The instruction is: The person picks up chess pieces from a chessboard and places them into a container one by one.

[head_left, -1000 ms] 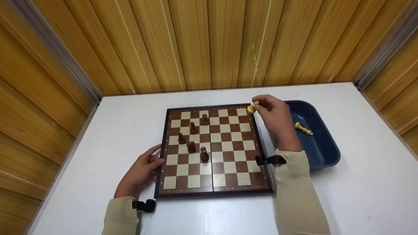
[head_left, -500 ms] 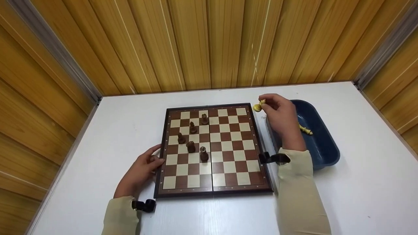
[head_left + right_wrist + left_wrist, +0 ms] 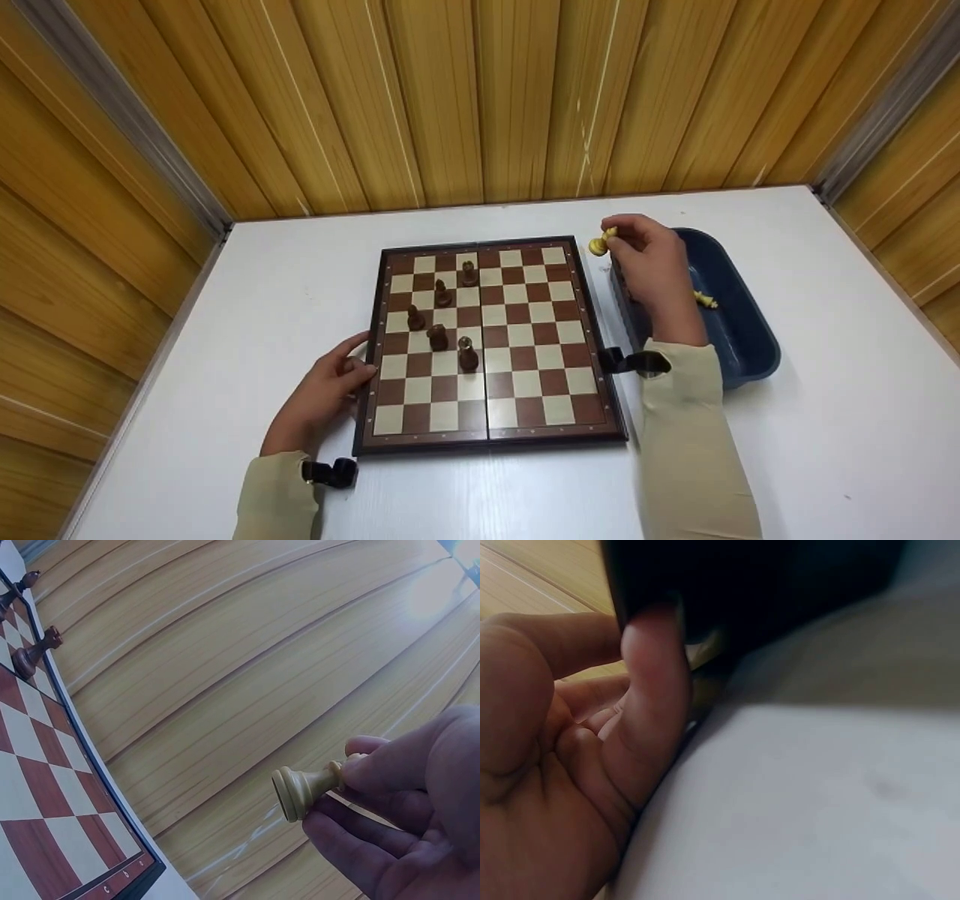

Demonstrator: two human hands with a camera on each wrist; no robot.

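My right hand (image 3: 651,259) pinches a cream chess piece (image 3: 598,246) above the table, just beyond the far right corner of the chessboard (image 3: 491,444). In the right wrist view, the piece's round base (image 3: 291,795) points left and its top is hidden by the fingers. My left hand (image 3: 322,390) holds the board's left edge between thumb and index finger. Several dark chess pieces stand upright on the left half of the board, among them a rook (image 3: 469,274). Another cream chess piece (image 3: 705,300) lies in the blue tub (image 3: 769,364), partly covered by my right wrist.
The blue tub stands close to the board's right side, under my right forearm. A white table (image 3: 847,420) carries everything. Wood-patterned panels (image 3: 517,105) rise behind the table and at both sides.
My right hand has moved right with the cream chess piece, off the board's far right corner and beyond its edge. The left hand and the dark pieces have stayed put.
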